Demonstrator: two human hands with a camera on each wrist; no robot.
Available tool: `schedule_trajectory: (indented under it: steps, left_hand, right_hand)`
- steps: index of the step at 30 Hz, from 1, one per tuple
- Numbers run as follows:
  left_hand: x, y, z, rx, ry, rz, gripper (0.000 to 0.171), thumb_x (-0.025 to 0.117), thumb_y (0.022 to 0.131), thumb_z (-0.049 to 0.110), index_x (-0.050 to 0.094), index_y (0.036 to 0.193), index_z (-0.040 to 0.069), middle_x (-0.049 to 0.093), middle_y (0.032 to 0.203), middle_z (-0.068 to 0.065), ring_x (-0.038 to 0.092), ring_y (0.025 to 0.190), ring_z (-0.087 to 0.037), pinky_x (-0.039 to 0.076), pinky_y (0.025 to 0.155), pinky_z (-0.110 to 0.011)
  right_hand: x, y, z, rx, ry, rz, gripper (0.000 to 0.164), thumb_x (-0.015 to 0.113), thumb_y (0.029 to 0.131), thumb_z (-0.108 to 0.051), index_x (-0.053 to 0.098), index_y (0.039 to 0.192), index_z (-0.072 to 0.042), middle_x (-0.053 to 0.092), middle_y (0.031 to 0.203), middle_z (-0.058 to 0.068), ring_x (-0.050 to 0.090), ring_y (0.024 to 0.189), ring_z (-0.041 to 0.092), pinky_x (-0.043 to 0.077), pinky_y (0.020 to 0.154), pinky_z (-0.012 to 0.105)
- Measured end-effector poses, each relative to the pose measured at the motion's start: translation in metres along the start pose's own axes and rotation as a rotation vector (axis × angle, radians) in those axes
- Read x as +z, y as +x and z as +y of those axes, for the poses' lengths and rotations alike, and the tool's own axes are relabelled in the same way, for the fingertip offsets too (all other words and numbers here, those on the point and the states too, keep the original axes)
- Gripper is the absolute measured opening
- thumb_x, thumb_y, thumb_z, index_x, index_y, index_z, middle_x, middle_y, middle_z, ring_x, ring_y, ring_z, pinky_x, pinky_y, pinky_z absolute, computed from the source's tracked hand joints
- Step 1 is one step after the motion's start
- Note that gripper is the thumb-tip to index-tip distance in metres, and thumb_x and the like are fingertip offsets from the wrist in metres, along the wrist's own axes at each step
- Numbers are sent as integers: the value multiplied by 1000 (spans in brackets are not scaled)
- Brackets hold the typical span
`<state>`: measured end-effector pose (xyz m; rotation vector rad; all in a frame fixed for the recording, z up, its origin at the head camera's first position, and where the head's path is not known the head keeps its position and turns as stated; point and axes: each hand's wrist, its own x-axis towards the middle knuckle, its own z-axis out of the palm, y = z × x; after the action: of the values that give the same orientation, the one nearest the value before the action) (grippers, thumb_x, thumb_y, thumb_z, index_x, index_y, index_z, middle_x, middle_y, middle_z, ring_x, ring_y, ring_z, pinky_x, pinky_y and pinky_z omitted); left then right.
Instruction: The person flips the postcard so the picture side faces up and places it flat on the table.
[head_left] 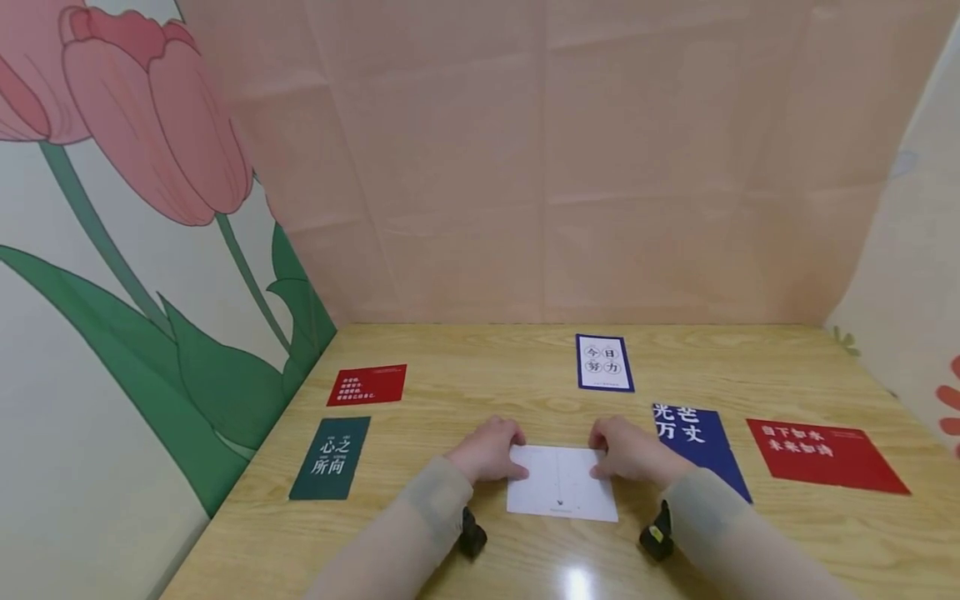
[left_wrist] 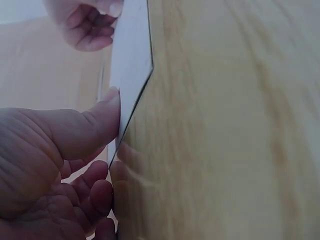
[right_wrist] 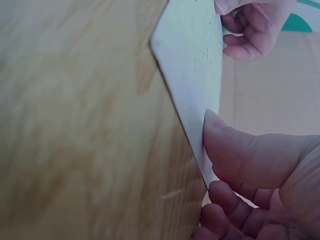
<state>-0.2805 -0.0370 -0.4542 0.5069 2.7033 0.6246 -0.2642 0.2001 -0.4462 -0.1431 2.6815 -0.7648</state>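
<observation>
A white postcard [head_left: 561, 483] lies at the near middle of the table, with a thin line down its centre and a small dark mark near its front edge. My left hand [head_left: 491, 450] pinches its left side, the thumb [left_wrist: 102, 117] on top. On the right side, my right hand [head_left: 628, 450] pinches the card the same way, its thumb [right_wrist: 235, 150] also on the upper face. In both wrist views the other fingers curl at the card's edge. The card's underside is hidden.
Around it on the wooden table [head_left: 480, 367] lie a red card [head_left: 367, 386] and a green card [head_left: 330, 458] at left, a blue-bordered white card [head_left: 604, 363] behind, and a blue card [head_left: 701, 446] and another red card [head_left: 828, 456] at right. A pink sheet hangs behind.
</observation>
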Motion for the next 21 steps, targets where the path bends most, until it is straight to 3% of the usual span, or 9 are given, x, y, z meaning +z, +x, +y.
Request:
schedule_trajectory:
  steps: [7,21]
  left_hand:
    - [0,2,-1,-23,7,-15,40,82,77,31,61,108,18,51,103,2,50,91,-14,45,82,-31]
    - [0,3,-2,-8,12,-10,39,83,76,30,61,106,17,51,104,1,50,90,-14,44,81,-31]
  right_hand:
    - [0,-1,0,-10,8,5,28,82,76,-13,62,96,-12,56,87,3,51,79,21,46,73,35]
    - [1,-2,-1,0,14,7,29,82,76,-13,62,96,-11,55,86,4,51,79,21,46,72,35]
